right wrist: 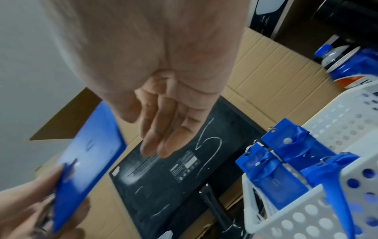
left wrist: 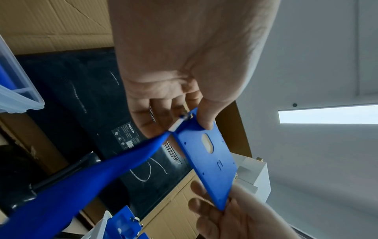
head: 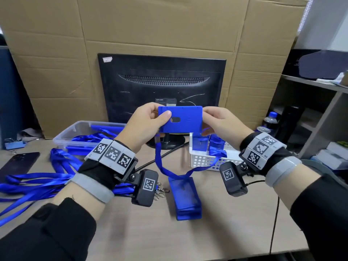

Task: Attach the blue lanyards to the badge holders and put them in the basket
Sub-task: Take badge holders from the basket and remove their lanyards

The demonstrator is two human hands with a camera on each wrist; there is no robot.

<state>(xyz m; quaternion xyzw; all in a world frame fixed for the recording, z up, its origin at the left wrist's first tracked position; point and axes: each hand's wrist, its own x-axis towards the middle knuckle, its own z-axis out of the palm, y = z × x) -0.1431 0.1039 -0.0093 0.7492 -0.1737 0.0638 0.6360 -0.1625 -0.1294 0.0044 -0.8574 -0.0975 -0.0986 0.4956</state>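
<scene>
my left hand [head: 148,119] pinches the blue badge holder [head: 180,119]; my right hand [head: 218,121] grips its other end, lanyard [head: 160,159] hanging.

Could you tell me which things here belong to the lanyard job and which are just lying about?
Job:
badge holder, held by left hand and right hand
its lanyard
stacked holders
loose lanyards
basket
clear tub

Lying about:
monitor
phone
bottle
cardboard
</scene>
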